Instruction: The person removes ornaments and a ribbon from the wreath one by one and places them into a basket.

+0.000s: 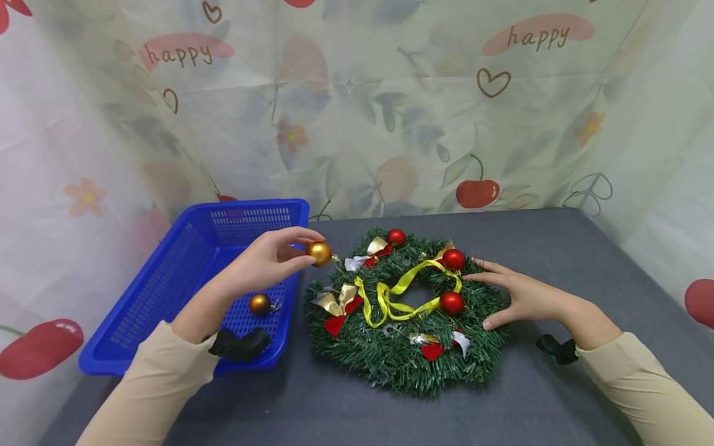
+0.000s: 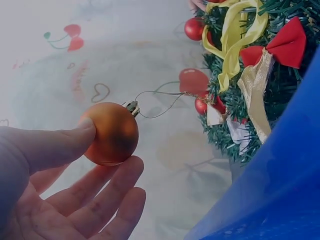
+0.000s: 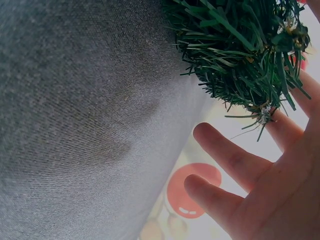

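Observation:
Between thumb and fingertips, the left hand (image 1: pixel 269 259) pinches a gold ball ornament (image 1: pixel 320 253); in the left wrist view a thin cord loop (image 2: pixel 161 104) trails from the ball (image 2: pixel 111 134) toward the wreath. The green wreath (image 1: pixel 401 365) lies on the dark cloth, with red balls (image 1: pixel 452 303), bows (image 1: pixel 336 308) and a yellow ribbon (image 1: pixel 383 297) on it. At its right edge is the right hand (image 1: pixel 530 296), fingers spread and relaxed. Beside the greenery (image 3: pixel 240 55) in the right wrist view, the right hand (image 3: pixel 280 180) shows separated fingers; firm contact cannot be told.
A blue basket (image 1: pixel 139 291) stands at the left, partly beneath the left forearm, and holds another gold ball (image 1: pixel 260 305). Its right wall is close to the wreath. A printed curtain (image 1: pixel 346 111) hangs behind the dark table (image 1: pixel 346 409).

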`<state>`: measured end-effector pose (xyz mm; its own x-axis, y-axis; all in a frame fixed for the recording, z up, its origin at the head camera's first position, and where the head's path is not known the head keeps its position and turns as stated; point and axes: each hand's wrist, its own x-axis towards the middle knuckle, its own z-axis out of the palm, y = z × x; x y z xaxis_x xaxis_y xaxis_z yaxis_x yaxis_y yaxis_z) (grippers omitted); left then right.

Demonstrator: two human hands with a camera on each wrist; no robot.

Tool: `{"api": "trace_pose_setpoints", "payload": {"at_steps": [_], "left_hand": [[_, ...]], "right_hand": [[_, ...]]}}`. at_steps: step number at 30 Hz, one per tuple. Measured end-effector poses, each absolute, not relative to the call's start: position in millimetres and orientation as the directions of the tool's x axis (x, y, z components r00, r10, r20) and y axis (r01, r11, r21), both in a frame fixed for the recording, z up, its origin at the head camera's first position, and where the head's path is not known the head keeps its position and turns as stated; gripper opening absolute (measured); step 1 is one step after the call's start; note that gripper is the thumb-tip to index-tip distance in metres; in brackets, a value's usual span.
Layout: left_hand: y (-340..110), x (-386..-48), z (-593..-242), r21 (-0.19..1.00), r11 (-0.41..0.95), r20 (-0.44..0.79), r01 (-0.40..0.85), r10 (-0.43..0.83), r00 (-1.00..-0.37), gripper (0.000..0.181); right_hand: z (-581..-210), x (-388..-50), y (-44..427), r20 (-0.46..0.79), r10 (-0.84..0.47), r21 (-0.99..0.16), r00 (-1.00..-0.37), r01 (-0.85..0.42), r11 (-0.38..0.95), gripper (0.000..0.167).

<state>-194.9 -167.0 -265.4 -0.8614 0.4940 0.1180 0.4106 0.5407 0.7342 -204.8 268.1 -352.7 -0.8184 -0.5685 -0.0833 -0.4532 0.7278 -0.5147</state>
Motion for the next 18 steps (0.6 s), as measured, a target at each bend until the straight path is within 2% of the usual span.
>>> {"api": "trace_pose_setpoints", "payload": {"at_steps": [18], "left_hand": [[-190.1,-192.0,-264.3,0.761,0.557,0.104,0.333,0.401,-0.910,0.036]], "right_hand": [[-353.4,-204.8,268.1,-0.079,-0.569,-0.515,-0.819,-0.455,0.727,0.081]]}}
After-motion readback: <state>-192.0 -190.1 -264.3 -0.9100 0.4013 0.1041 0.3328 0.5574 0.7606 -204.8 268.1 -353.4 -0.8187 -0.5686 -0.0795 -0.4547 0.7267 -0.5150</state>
